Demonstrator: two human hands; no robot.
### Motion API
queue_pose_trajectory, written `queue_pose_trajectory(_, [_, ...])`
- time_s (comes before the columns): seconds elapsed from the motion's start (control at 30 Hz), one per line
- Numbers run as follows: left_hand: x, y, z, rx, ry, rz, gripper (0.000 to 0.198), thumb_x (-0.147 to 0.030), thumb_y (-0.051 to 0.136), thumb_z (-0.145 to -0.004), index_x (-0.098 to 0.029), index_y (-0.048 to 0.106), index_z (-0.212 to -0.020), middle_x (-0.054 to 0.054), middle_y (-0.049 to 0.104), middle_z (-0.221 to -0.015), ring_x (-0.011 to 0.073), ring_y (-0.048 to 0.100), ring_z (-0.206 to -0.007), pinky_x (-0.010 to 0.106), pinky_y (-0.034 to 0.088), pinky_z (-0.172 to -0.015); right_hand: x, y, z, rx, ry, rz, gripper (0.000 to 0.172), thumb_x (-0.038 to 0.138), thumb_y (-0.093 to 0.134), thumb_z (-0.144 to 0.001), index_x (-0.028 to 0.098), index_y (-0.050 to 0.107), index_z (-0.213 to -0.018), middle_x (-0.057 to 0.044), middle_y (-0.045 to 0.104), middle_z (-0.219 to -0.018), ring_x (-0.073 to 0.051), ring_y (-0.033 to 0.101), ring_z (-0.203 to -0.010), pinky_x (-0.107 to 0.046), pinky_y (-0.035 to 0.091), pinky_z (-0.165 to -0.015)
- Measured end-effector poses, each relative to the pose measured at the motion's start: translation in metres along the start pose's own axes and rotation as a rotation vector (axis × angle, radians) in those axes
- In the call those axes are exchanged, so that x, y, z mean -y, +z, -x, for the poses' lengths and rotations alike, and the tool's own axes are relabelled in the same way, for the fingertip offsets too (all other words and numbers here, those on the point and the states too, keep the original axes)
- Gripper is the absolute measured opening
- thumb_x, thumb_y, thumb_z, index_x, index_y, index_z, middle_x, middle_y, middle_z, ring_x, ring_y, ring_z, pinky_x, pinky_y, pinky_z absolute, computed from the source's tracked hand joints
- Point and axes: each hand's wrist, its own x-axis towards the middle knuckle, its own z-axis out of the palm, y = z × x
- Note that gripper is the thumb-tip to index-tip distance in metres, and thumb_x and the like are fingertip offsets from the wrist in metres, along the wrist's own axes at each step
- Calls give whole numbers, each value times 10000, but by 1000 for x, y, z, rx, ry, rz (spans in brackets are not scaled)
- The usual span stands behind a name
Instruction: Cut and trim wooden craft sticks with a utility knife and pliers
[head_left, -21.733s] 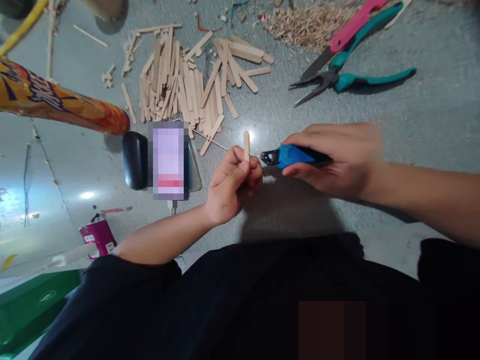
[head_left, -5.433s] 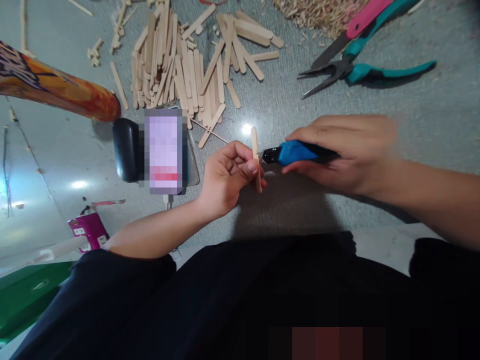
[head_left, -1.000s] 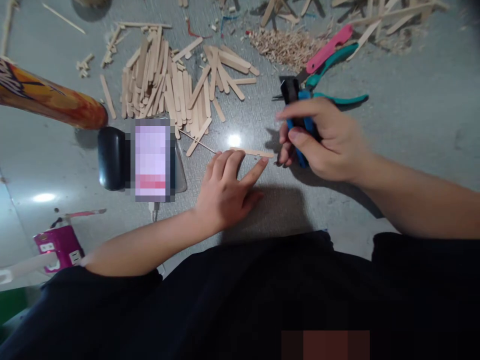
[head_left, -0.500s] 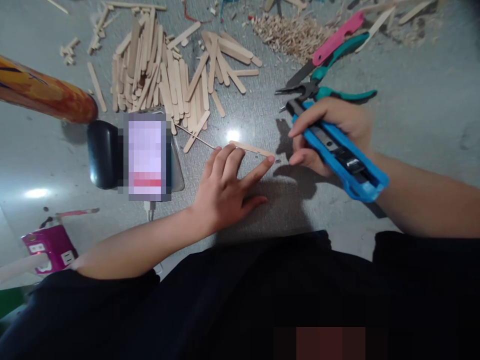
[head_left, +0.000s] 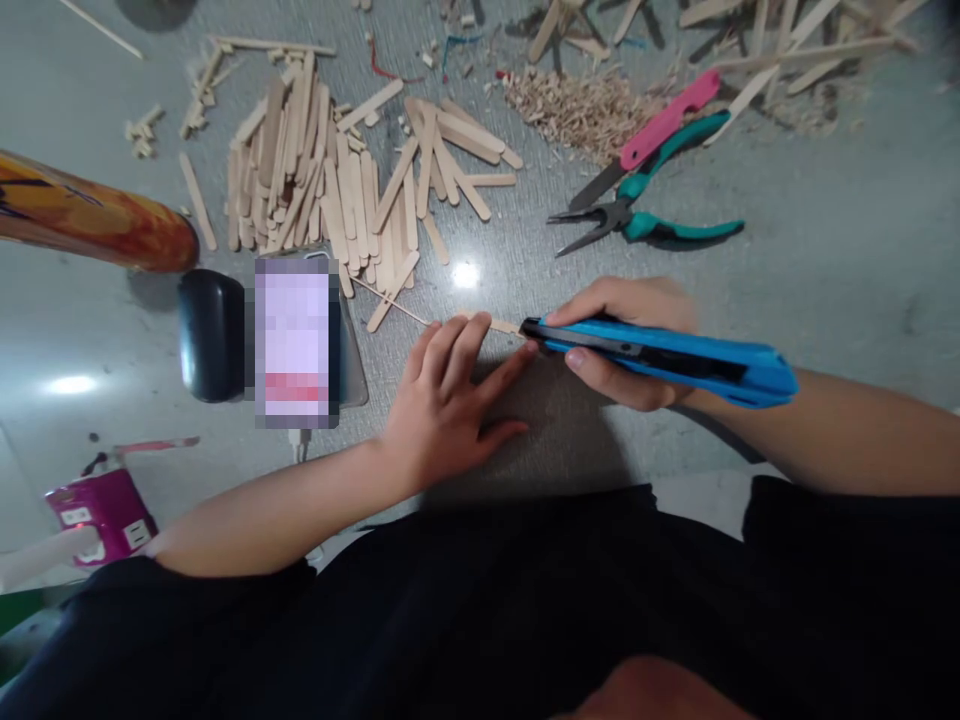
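My left hand (head_left: 446, 400) lies with fingers spread on the table, its fingertips along a wooden craft stick (head_left: 501, 325). Part of the stick is hidden under those fingers. In my right hand (head_left: 626, 345) is a blue utility knife (head_left: 675, 358), gripped along its handle. The knife's black tip is at the right end of the craft stick, close to my left index fingertip. Whether the blade touches the wood I cannot tell. A thin rod (head_left: 394, 302) runs from near the phone (head_left: 296, 340) toward my left fingers.
Craft sticks (head_left: 285, 160) are heaped at the back. Wood chips (head_left: 577, 105) lie beside a pink folding knife (head_left: 667, 120) and green-handled pliers (head_left: 637, 215). At left are a dark mouse-like object (head_left: 211, 335), an orange cylinder (head_left: 97, 210) and a purple power adapter (head_left: 105, 510).
My right hand has brought the utility knife down and left onto the stick's right end, turning it nearly level. My left hand stays on the stick. The view has shifted slightly.
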Motion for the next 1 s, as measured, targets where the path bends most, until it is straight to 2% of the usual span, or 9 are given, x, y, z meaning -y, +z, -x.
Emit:
queue_pose_trajectory(0.23, [-2,-3,-4,13,6,-26,827,-637,761,-1090,-295,557,-1814,260,507,-1821,502,475,-1698,704,377,-1405,-3,-4,-1,90,-3,-71,184,374,794,-1060,300,822,-1225,27,827,-873,-162,744,-653,-309,587,-644])
queue_pose_trajectory(0.33, [-1,-5,-5,34,14,-29,845,-630,769,-1090,-295,531,-1829,264,487,-1845,509,457,-1727,704,362,-1415,-1,-5,-1,78,16,-28,220,461,765,-1104,293,827,-1231,-6,872,-983,-196,828,-790,-332,636,-730])
queue_pose_trajectory(0.43, [-1,-4,-4,31,22,-33,851,-615,775,-1090,-302,518,-1838,262,481,-1856,510,459,-1734,708,363,-1414,1,-4,-1,50,24,1,254,466,728,-1119,304,820,-1292,-32,907,-1120,-248,881,-929,-373,685,-804])
queue_pose_trajectory(0.53, [0,-2,-3,12,20,-28,847,-602,771,-1097,-314,504,-1848,251,486,-1862,501,468,-1736,704,347,-1426,2,-2,-1,25,2,15,255,417,740,-1099,319,819,-1321,-17,917,-1110,-251,887,-898,-380,690,-784])
queue_pose_trajectory(0.77, [0,3,-1,4,-11,24,832,-564,798,-1076,-361,525,-1835,198,472,-1903,499,431,-1773,701,287,-1460,1,1,1,40,-25,95,295,480,744,-1124,307,838,-1344,-33,917,-1125,-262,889,-914,-395,692,-774])
queue_pose_trajectory(1.0, [0,5,0,-7,3,9,827,-579,796,-1082,-346,529,-1829,212,459,-1909,500,426,-1780,706,303,-1450,0,1,2,72,8,44,294,522,749,-1133,364,862,-1353,-57,899,-1126,-323,887,-951,-486,739,-864])
